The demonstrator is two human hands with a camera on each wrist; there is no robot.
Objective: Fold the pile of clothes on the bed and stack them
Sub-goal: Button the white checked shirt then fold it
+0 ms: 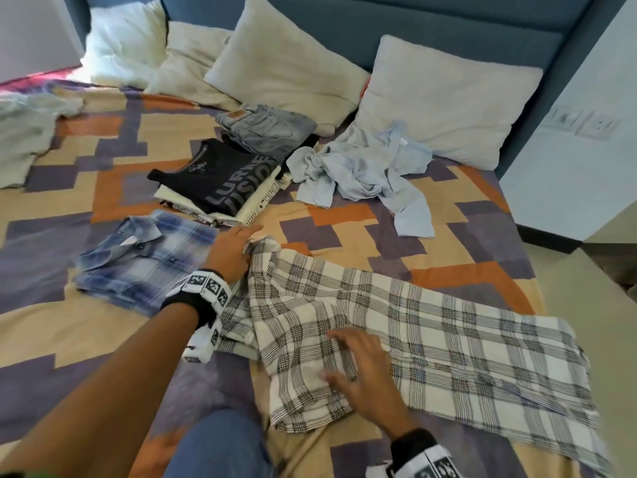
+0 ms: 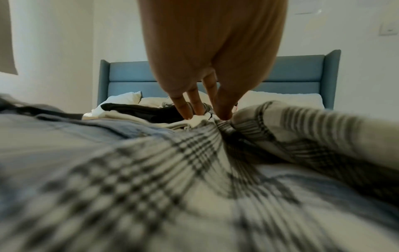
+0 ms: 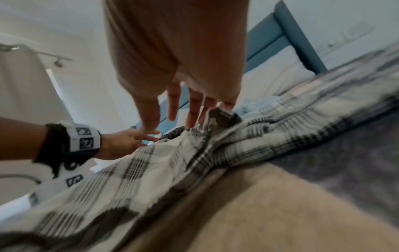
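Note:
A white and black plaid shirt [image 1: 431, 339] lies spread across the near right of the bed. My left hand [image 1: 232, 251] is at its far left corner, where thumb and fingertips pinch a bunched bit of the fabric [image 2: 205, 119]. My right hand [image 1: 358, 370] rests flat on the near part of the shirt with its fingers spread. In the right wrist view those fingers [image 3: 194, 109] touch a raised fold of the plaid shirt [image 3: 151, 170]. A folded blue plaid shirt [image 1: 144, 257] lies just left of my left hand.
Behind the blue shirt is a folded stack topped by a black printed T-shirt [image 1: 220, 181], with folded grey jeans [image 1: 265, 127] beyond. A crumpled light blue shirt [image 1: 365, 167] lies before the pillows [image 1: 444, 98]. A pale garment [image 1: 24, 132] sits far left. My knee [image 1: 220, 443] is on the bed.

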